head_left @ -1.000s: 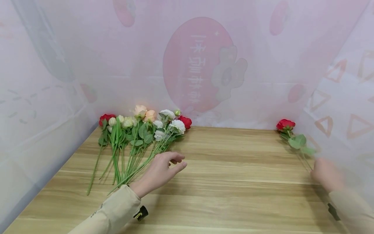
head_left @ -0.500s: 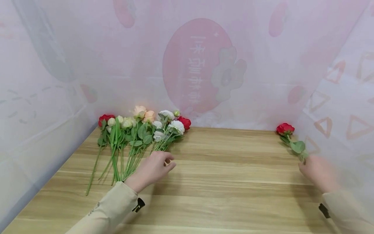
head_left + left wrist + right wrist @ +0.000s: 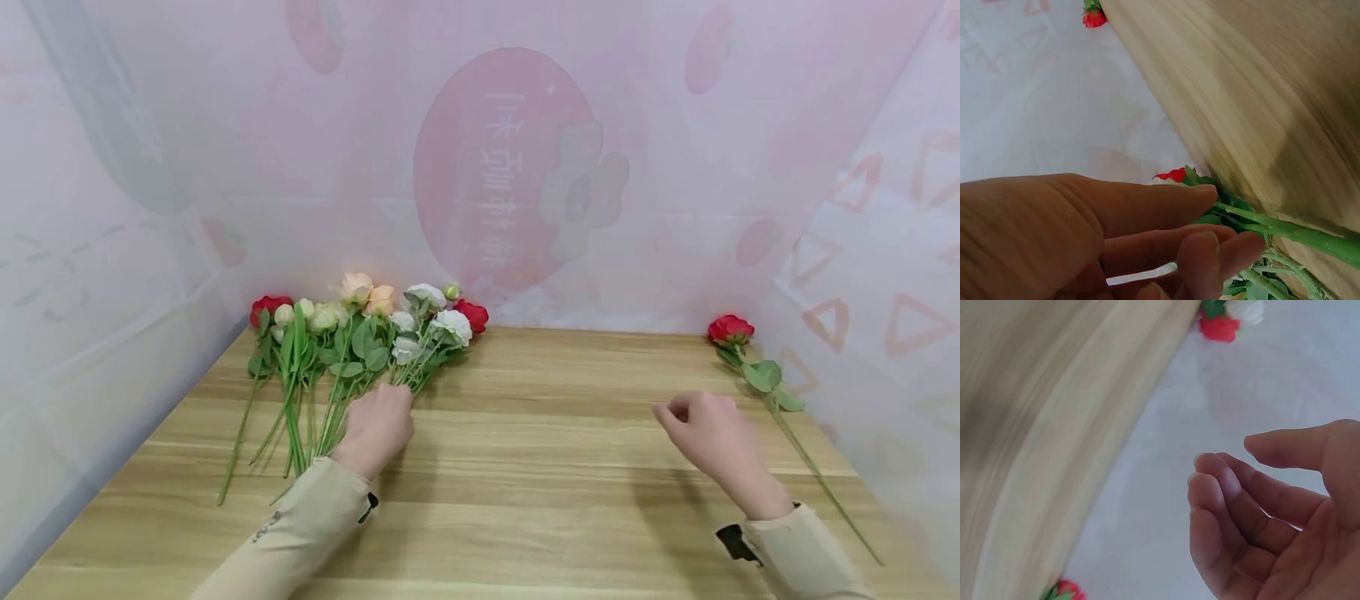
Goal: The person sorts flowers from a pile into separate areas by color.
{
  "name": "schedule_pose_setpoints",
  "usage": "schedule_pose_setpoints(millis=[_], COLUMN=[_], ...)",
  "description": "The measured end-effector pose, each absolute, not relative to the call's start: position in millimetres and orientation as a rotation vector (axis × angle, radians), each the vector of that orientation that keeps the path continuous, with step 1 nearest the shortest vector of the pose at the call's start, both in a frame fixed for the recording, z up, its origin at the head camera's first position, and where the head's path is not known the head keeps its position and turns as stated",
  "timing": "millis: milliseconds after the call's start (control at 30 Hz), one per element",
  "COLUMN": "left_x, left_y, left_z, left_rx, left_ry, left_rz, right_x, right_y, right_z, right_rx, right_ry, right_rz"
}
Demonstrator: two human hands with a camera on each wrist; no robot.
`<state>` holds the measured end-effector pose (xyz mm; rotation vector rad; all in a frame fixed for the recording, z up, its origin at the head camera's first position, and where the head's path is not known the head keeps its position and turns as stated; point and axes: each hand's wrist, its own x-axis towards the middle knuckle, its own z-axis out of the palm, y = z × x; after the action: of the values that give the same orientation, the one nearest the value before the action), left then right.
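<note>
My left hand (image 3: 375, 429) is over the stems on the right side of a row of artificial flowers, beneath the white flowers (image 3: 452, 327) and a red rose (image 3: 472, 316). The left wrist view shows its thumb and fingers bent and apart near green stems (image 3: 1310, 236); no firm grip is visible. Loosely curled and holding nothing, my right hand (image 3: 716, 446) is above the table, left of a single red rose (image 3: 730, 329). That rose lies at the right side, its leafy stem (image 3: 825, 487) slanting toward the front.
Farther left in the row are peach roses (image 3: 381, 300), cream flowers (image 3: 327, 315) and another red rose (image 3: 270, 308). Pale printed cloth (image 3: 660, 275) encloses the wooden table (image 3: 525, 467) at the back and both sides.
My right hand has let go of the single red rose, leaving it on the table, and moved left. My left hand has shifted slightly left and turned its fingers down toward the stems.
</note>
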<state>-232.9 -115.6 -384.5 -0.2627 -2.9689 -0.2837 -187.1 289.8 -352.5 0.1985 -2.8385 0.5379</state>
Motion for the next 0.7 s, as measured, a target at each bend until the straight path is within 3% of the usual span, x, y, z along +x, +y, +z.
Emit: schedule_pose_setpoints(millis=[700], left_x=[-241.2], left_y=[-119.5], left_z=[-402.0], left_rx=[-0.311], left_ry=[-3.018], left_rz=[-0.260], right_x=[-179.0], right_y=[211.8], right_z=[-344.9], right_rx=[0.414], right_ry=[-2.934], right_rz=[0.676])
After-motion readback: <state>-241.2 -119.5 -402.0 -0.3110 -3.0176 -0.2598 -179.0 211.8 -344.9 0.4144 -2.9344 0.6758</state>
